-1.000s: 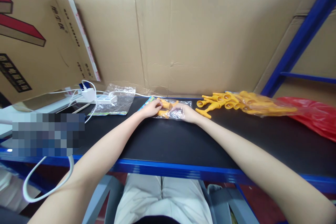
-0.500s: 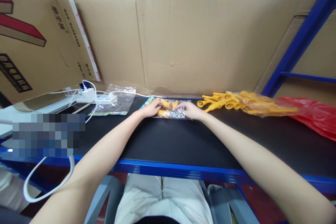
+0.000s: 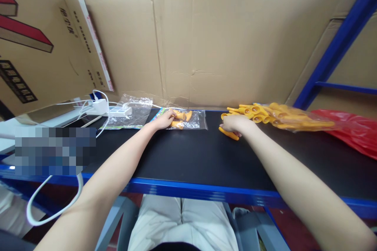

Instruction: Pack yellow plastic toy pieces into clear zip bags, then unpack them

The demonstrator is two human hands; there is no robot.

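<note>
A small clear plastic bag (image 3: 194, 119) with a few yellow plastic pieces (image 3: 179, 117) inside lies at the back of the black table (image 3: 188, 157). My left hand (image 3: 163, 119) pinches the bag's left end. My right hand (image 3: 235, 123) has its fingers curled around one yellow piece (image 3: 229, 134) at the near edge of a pile of yellow plastic pieces (image 3: 253, 111). That pile spills out of a larger clear bag (image 3: 294, 119) to the right.
A cardboard wall (image 3: 224, 43) closes off the back. A second clear bag (image 3: 129, 113), a white power strip (image 3: 118, 110) and white cables (image 3: 88, 106) lie at the back left. A red plastic bag (image 3: 350, 129) lies far right beside a blue shelf post (image 3: 332, 53).
My right hand left the small bag and moved right to the yellow pile, closing on one piece. The small bag slid slightly back and now lies flat; my left hand stays on it.
</note>
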